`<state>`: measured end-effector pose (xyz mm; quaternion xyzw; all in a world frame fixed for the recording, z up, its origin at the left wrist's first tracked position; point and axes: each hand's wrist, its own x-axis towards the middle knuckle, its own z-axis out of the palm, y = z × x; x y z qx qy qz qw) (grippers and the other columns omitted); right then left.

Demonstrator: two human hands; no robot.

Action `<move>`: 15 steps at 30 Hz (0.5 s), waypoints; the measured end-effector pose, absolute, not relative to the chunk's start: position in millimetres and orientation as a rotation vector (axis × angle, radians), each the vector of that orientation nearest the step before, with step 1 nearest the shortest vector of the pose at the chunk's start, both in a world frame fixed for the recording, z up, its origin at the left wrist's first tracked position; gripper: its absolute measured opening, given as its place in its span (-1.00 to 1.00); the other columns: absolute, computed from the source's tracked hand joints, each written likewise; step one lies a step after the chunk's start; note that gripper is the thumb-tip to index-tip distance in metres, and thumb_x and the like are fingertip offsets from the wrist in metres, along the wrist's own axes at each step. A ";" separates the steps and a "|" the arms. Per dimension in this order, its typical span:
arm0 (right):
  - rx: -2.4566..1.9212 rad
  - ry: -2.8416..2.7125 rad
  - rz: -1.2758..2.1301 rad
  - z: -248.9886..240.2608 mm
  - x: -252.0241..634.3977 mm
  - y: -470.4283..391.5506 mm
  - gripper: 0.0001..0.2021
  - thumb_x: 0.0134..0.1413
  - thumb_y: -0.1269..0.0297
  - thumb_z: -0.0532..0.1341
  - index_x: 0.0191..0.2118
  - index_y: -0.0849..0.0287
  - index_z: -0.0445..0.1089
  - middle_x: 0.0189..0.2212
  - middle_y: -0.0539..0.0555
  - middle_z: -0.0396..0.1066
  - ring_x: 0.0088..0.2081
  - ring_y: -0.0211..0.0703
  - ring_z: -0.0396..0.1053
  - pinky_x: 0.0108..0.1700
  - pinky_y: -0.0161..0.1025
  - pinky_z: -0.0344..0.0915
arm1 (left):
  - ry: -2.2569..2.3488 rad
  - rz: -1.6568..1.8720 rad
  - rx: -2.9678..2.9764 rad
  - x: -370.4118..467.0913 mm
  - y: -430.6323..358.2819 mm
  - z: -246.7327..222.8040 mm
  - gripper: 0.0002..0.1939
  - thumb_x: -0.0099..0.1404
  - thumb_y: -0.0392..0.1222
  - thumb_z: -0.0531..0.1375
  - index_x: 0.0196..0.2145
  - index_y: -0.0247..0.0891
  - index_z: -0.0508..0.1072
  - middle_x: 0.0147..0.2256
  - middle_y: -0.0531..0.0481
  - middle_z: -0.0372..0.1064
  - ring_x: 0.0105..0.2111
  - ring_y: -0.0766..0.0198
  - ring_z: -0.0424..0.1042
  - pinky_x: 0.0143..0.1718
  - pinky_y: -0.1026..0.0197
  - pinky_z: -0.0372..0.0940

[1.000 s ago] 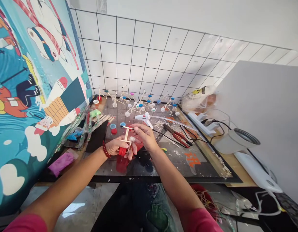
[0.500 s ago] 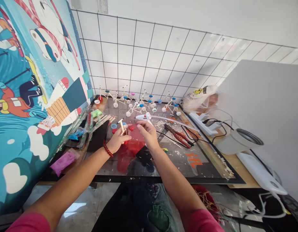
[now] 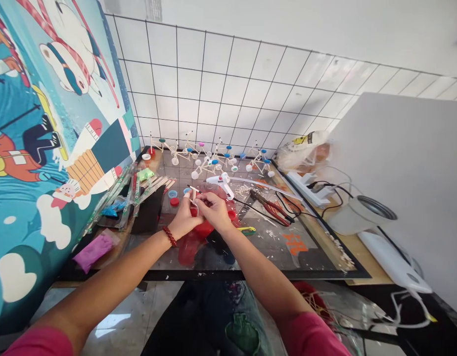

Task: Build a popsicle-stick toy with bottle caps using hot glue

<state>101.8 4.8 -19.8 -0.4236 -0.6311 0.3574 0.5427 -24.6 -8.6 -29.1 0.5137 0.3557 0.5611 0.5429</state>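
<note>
My left hand [image 3: 182, 220] is closed around a small wooden-stick frame [image 3: 193, 194] with a dark-tipped crosspiece at its top. A red bottle cap [image 3: 194, 212] shows between the hands, low on the frame. My right hand [image 3: 215, 211] pinches the same frame from the right, its fingertips meeting those of the left; the exact grip is partly hidden. Just behind the hands lies a white glue gun [image 3: 221, 183]. Left of them on the tabletop are a loose red cap [image 3: 174, 201] and a blue cap [image 3: 172, 194].
Several stick-and-cap models [image 3: 213, 160] stand along the back by the wire grid. To the right lie red-handled pliers [image 3: 275, 211], a yellow-green cutter [image 3: 247, 230], a power strip [image 3: 312, 190] and a lamp [image 3: 362, 215]. Packaged strips [image 3: 115, 193] and a purple packet [image 3: 95, 249] are at left.
My right hand has moved left and closed onto the stick frame, which it was apart from before. The frame's top crosspiece has turned, and the view has shifted slightly.
</note>
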 end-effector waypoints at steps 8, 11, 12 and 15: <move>-0.964 -1.426 1.028 -20.3 111.9 16.6 -0.75 -0.02 0.05 0.31 -0.34 0.13 0.50 -0.36 0.05 0.55 -0.30 -0.12 0.46 -0.15 -0.16 0.41 | 0.730 1.195 1.028 -31.0 -2.4 -26.4 -0.35 -0.01 -0.36 0.22 0.10 -0.24 0.40 -0.18 -0.02 0.51 -0.20 0.19 0.48 -0.17 0.20 0.33; -0.962 -1.430 1.005 -18.9 115.7 18.2 -0.76 -0.03 0.04 0.32 -0.36 0.12 0.50 -0.37 0.04 0.53 -0.32 -0.13 0.45 -0.17 -0.16 0.41 | 0.732 1.220 0.943 -32.9 -1.1 -19.9 -0.56 0.06 -0.24 0.29 -0.06 -0.29 0.55 -0.28 -0.03 0.53 -0.29 0.22 0.49 -0.25 0.23 0.33; -0.958 -1.431 1.004 -18.5 116.2 17.8 -0.75 -0.03 0.04 0.33 -0.37 0.12 0.49 -0.38 0.04 0.52 -0.34 -0.14 0.45 -0.19 -0.16 0.40 | 0.743 1.233 0.930 -33.6 -1.1 -17.7 -0.61 0.06 -0.19 0.32 -0.11 -0.29 0.58 -0.30 -0.03 0.53 -0.30 0.23 0.49 -0.25 0.24 0.33; -0.932 -1.450 1.042 -18.3 115.0 14.7 -0.72 -0.04 0.00 0.34 -0.36 0.13 0.49 -0.40 0.03 0.50 -0.37 -0.17 0.42 -0.25 -0.18 0.39 | 0.757 1.269 0.923 -35.3 -1.9 -12.4 -0.65 0.01 -0.10 0.42 -0.22 -0.27 0.63 -0.31 -0.02 0.54 -0.31 0.25 0.49 -0.25 0.24 0.34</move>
